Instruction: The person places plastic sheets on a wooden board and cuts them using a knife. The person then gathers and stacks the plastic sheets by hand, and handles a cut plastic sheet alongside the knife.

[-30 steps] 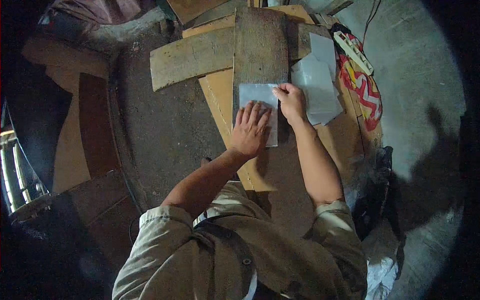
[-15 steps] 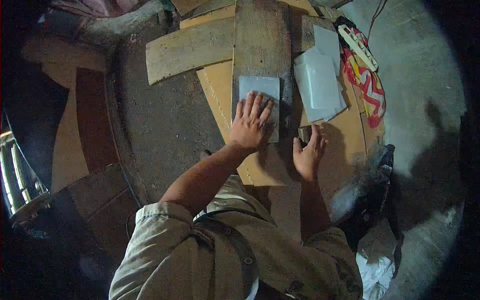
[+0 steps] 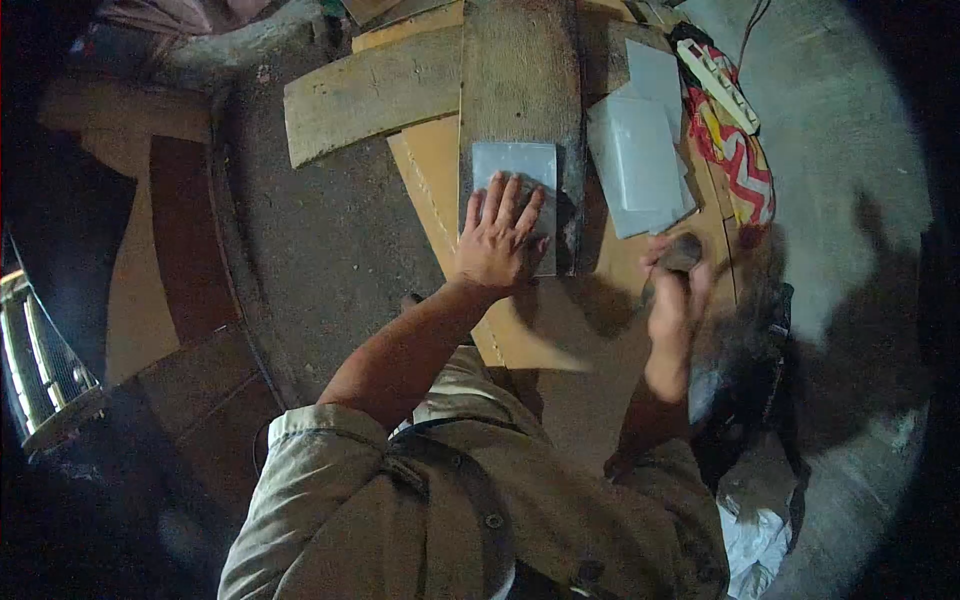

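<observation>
Dim light falls across a crowded work area, with pale bars [image 3: 41, 350] glowing behind an opening at the far left edge. Next to them stands a reddish-brown panel [image 3: 178, 240], and beyond it spreads a dark, gritty surface [image 3: 310, 230], with crumpled cloth [image 3: 215, 14] bunched at the top. A weathered board [image 3: 375, 90] lies at a slant, its right end meeting a long wooden plank [image 3: 520, 70] that points away from you. Cardboard [image 3: 430, 165] shows from beneath the plank.

Your left forearm, bare below a rolled khaki sleeve [image 3: 325, 450], reaches up to the plank, where your left hand [image 3: 500, 235] presses palm down with its fingers spread, gripping nothing. Under it is a translucent sheet [image 3: 515, 157], lying flat near the plank's closer end, its far edge clear of your fingertips; whether it is one layer or several, you cannot tell.

Just right of the plank, loose translucent sheets [image 3: 640, 160] overlap in an uneven pile. Below them your right hand [image 3: 675, 305], blurred, is raised with its fingers closed around a dark, round-ended object [image 3: 683, 252]; the blur hides its full shape. Farther right, a white power strip [image 3: 718, 85] rests against a red, yellow and white cloth [image 3: 748, 190]. Crumpled white material [image 3: 755, 555] lies low beside your shirt, and a shadow darkens the grey concrete floor [image 3: 840, 120] at the right.
</observation>
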A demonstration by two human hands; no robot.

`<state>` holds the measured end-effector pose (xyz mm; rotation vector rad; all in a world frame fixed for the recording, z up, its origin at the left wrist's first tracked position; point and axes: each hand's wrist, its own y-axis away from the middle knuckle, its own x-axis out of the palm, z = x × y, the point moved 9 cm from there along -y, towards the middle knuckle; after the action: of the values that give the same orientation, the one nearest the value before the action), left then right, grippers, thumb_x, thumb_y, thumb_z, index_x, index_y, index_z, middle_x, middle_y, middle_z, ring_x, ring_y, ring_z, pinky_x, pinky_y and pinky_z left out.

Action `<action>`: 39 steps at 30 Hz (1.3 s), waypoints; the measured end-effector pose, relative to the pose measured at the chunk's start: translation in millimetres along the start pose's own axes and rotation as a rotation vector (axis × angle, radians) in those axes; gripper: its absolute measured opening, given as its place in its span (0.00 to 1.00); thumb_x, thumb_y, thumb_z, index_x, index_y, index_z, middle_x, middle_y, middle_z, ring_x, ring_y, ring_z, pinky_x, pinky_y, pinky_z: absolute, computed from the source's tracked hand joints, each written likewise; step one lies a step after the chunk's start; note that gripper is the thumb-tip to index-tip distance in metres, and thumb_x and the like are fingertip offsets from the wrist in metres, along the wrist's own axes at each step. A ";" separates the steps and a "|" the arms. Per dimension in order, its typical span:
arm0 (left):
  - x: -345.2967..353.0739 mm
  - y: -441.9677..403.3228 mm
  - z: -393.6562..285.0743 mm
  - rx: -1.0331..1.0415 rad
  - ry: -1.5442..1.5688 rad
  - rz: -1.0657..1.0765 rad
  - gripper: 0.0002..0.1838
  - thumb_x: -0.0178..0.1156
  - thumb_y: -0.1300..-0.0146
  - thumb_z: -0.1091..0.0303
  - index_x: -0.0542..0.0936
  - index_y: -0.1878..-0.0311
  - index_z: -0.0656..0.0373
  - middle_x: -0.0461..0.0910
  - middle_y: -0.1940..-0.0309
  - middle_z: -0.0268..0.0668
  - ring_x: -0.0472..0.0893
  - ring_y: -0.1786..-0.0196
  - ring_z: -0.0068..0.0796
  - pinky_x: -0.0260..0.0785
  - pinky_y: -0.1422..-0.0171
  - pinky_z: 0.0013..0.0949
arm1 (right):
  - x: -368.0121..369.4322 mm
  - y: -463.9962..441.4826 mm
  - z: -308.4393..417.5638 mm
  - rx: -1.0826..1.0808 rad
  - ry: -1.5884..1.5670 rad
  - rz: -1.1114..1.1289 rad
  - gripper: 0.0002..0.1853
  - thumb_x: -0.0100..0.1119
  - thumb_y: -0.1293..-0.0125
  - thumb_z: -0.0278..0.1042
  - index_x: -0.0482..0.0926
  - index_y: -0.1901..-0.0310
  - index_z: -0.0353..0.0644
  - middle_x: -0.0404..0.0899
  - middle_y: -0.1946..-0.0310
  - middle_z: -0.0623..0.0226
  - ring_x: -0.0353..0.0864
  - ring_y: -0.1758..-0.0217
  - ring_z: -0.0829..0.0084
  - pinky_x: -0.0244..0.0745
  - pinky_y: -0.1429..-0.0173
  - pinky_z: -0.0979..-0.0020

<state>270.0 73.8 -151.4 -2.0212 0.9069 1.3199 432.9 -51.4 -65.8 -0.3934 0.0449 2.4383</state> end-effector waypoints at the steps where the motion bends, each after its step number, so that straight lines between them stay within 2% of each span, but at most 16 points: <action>1: 2.5 0.7 1.1 -0.013 -0.035 0.046 0.34 0.44 0.33 0.46 0.54 0.28 0.50 0.51 0.29 0.51 0.46 0.25 0.52 0.37 0.26 0.55 | -1.0 -7.1 29.4 -0.178 -0.340 0.002 0.19 0.54 0.41 0.34 0.66 0.50 0.35 0.74 0.61 0.55 0.73 0.61 0.60 0.67 0.50 0.61; 2: 2.7 1.3 1.8 -0.014 -0.037 0.047 0.34 0.44 0.33 0.46 0.54 0.28 0.50 0.51 0.29 0.51 0.46 0.25 0.52 0.37 0.26 0.55 | 2.9 -14.0 44.9 -0.177 -0.341 0.002 0.19 0.54 0.41 0.34 0.66 0.50 0.35 0.74 0.61 0.55 0.73 0.61 0.60 0.67 0.50 0.61; 4: 1.9 1.3 1.9 -0.006 -0.018 0.032 0.33 0.44 0.33 0.47 0.55 0.28 0.50 0.51 0.29 0.51 0.46 0.25 0.52 0.38 0.26 0.55 | 7.2 -22.9 81.2 -0.322 -0.723 -0.027 0.17 0.56 0.41 0.40 0.67 0.56 0.38 0.73 0.63 0.58 0.71 0.63 0.64 0.67 0.53 0.60; 5: 2.3 1.3 2.6 -0.010 -0.019 0.033 0.33 0.44 0.33 0.47 0.55 0.28 0.50 0.51 0.29 0.51 0.46 0.25 0.52 0.38 0.26 0.55 | 14.4 -30.1 85.5 -0.319 -0.725 -0.024 0.17 0.56 0.41 0.40 0.67 0.56 0.38 0.73 0.63 0.58 0.71 0.63 0.64 0.67 0.53 0.60; 7: 1.9 1.0 2.2 -0.012 -0.017 0.022 0.33 0.45 0.34 0.48 0.56 0.29 0.50 0.51 0.29 0.51 0.47 0.26 0.52 0.38 0.26 0.55 | 30.5 -39.0 107.5 -0.511 -1.087 0.161 0.21 0.54 0.37 0.49 0.66 0.58 0.38 0.75 0.64 0.56 0.74 0.60 0.60 0.68 0.48 0.52; 8: 1.8 0.8 2.7 -0.017 -0.016 0.022 0.33 0.45 0.34 0.48 0.56 0.29 0.50 0.51 0.29 0.51 0.47 0.26 0.52 0.38 0.26 0.55 | 45.1 -46.4 112.9 -0.508 -1.088 0.165 0.21 0.54 0.37 0.49 0.66 0.58 0.38 0.75 0.64 0.56 0.74 0.60 0.60 0.68 0.48 0.52; 10: -5.2 0.5 0.4 -0.001 0.014 -0.012 0.33 0.50 0.36 0.49 0.58 0.30 0.49 0.54 0.31 0.52 0.51 0.27 0.53 0.44 0.29 0.58 | 60.4 -53.0 123.3 -0.609 -0.915 -0.037 0.23 0.51 0.35 0.54 0.65 0.60 0.37 0.76 0.65 0.51 0.76 0.57 0.55 0.66 0.42 0.44; 12: -4.2 1.2 3.2 -0.012 0.049 -0.004 0.33 0.48 0.36 0.48 0.58 0.30 0.50 0.52 0.30 0.51 0.49 0.27 0.53 0.40 0.26 0.56 | 83.6 -60.5 114.9 -0.515 -0.896 0.045 0.24 0.49 0.34 0.56 0.65 0.61 0.37 0.76 0.66 0.46 0.78 0.58 0.52 0.65 0.39 0.42; 14: -2.3 0.9 2.9 0.001 0.038 -0.004 0.33 0.48 0.36 0.48 0.60 0.31 0.51 0.55 0.31 0.52 0.50 0.27 0.54 0.41 0.27 0.56 | 97.6 -61.6 106.3 -0.528 -0.940 0.104 0.23 0.54 0.36 0.53 0.65 0.62 0.37 0.72 0.75 0.54 0.75 0.72 0.62 0.75 0.58 0.56; 16: -0.9 2.0 4.6 -0.013 0.010 0.021 0.32 0.50 0.37 0.48 0.62 0.32 0.52 0.58 0.33 0.52 0.53 0.28 0.54 0.43 0.28 0.56 | 109.7 -61.3 106.6 -0.520 -0.970 0.152 0.23 0.55 0.37 0.52 0.65 0.63 0.37 0.68 0.78 0.60 0.69 0.76 0.67 0.69 0.68 0.63; 22: -7.6 3.1 3.7 0.013 0.013 -0.087 0.32 0.51 0.39 0.48 0.64 0.33 0.52 0.60 0.34 0.51 0.56 0.29 0.54 0.46 0.29 0.56 | 121.0 -59.9 125.6 -0.598 -1.015 0.188 0.23 0.55 0.36 0.53 0.66 0.64 0.37 0.67 0.78 0.62 0.67 0.77 0.70 0.66 0.69 0.65; 27: -9.2 2.4 5.7 -0.010 0.088 -0.056 0.33 0.52 0.40 0.51 0.62 0.32 0.53 0.57 0.31 0.50 0.53 0.28 0.52 0.45 0.28 0.55 | 137.8 -71.8 97.0 -0.545 -0.930 0.089 0.12 0.51 0.39 0.36 0.67 0.66 0.34 0.68 0.79 0.60 0.66 0.78 0.69 0.67 0.69 0.64; 31: -8.7 0.3 3.4 0.002 0.042 -0.037 0.34 0.52 0.40 0.51 0.62 0.32 0.53 0.57 0.31 0.50 0.53 0.27 0.51 0.45 0.28 0.54 | 126.2 -71.6 101.4 -0.580 -1.053 0.101 0.11 0.49 0.36 0.36 0.66 0.66 0.35 0.68 0.78 0.59 0.65 0.78 0.69 0.66 0.69 0.64; 34: -8.4 1.0 3.8 -0.003 0.052 -0.017 0.34 0.52 0.40 0.52 0.61 0.31 0.52 0.56 0.31 0.49 0.52 0.27 0.51 0.45 0.28 0.54 | 112.3 -57.9 126.3 -0.675 -1.053 0.123 0.17 0.52 0.36 0.44 0.67 0.66 0.35 0.68 0.78 0.59 0.66 0.78 0.69 0.65 0.70 0.64; 35: -1.6 2.7 4.6 0.030 -0.058 -0.038 0.34 0.51 0.39 0.51 0.60 0.30 0.51 0.56 0.31 0.50 0.52 0.27 0.51 0.44 0.27 0.54 | 116.8 -63.0 112.6 -0.624 -0.987 0.107 0.18 0.52 0.36 0.45 0.67 0.67 0.35 0.68 0.78 0.59 0.66 0.78 0.69 0.65 0.70 0.64; 39: -7.7 0.6 3.3 -0.018 0.057 -0.013 0.33 0.50 0.38 0.52 0.60 0.31 0.51 0.56 0.31 0.50 0.52 0.27 0.51 0.44 0.27 0.54 | 109.0 -74.7 91.4 -0.565 -0.942 0.035 0.18 0.52 0.36 0.45 0.67 0.68 0.36 0.67 0.80 0.61 0.66 0.78 0.69 0.66 0.70 0.65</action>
<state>265.4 77.7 -145.5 -2.0841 0.9087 1.2734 374.1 85.4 -5.3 0.5518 -1.0461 2.3963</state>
